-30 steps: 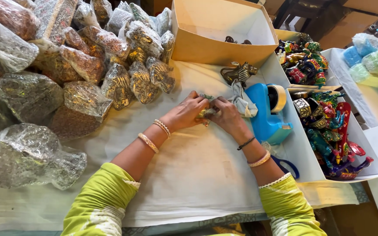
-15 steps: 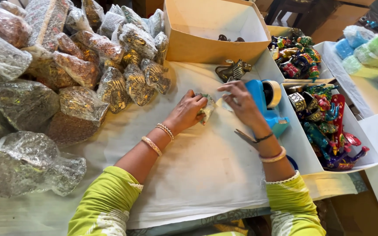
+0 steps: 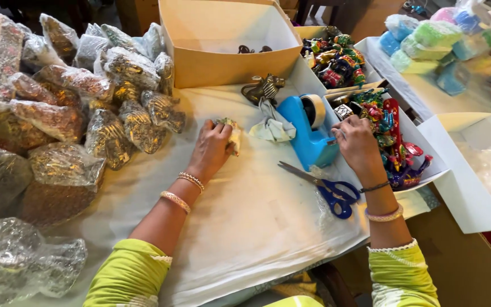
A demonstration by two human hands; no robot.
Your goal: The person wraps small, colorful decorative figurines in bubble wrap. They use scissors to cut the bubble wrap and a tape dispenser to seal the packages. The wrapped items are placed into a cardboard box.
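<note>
head view: two hands on a white cloth
left hand [image 3: 210, 149]: clenched round small wrapped figurine [image 3: 231, 132]
right hand [image 3: 357, 142]: fingers pinching at blue tape dispenser [image 3: 309, 132]
scissors [image 3: 322, 185]: lying between the arms

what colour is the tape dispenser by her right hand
Bright blue; the tape dispenser shows best in the head view.

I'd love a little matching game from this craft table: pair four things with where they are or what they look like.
Things:
1. tape dispenser
2. scissors
3. cardboard box
4. small wrapped item

Descriptions:
A. held in the left hand
B. open, tan, at the far side of the white cloth
C. blue, with the right hand at its front end
D. lying flat on the cloth, with blue handles

Pairs: 1-C, 2-D, 3-B, 4-A
</note>
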